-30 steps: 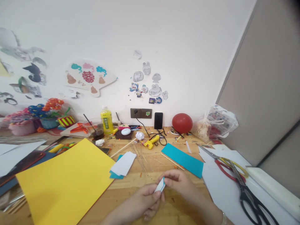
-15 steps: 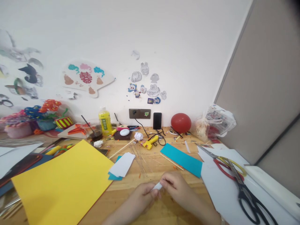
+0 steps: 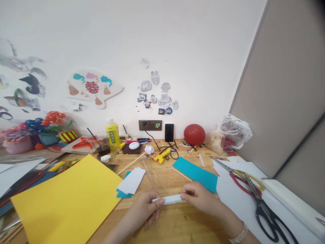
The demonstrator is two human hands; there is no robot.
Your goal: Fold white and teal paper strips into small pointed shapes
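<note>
A narrow folded paper strip (image 3: 173, 199), white to pale blue, stretches level between my two hands above the wooden table. My left hand (image 3: 147, 208) pinches its left end between thumb and fingers. At the other end, my right hand (image 3: 196, 196) grips the strip with thumb and forefinger. Left of the strip lie white paper pieces (image 3: 132, 180) on top of blue ones (image 3: 124, 194). Just beyond my right hand lies a blue paper rectangle (image 3: 196, 173), with a thin wooden stick beside its near edge.
Yellow paper (image 3: 68, 203) covers the left. Scissors (image 3: 264, 206) rest on white sheets (image 3: 228, 193) at right. Along the wall stand a yellow bottle (image 3: 113, 134), a phone (image 3: 169, 133) and a red balloon (image 3: 194, 134). A yellow glue gun (image 3: 161, 156) with its cable lies mid-table.
My hands have moved apart, the right one outward to the right. More of the strip now shows between them, where before only a short bit was visible.
</note>
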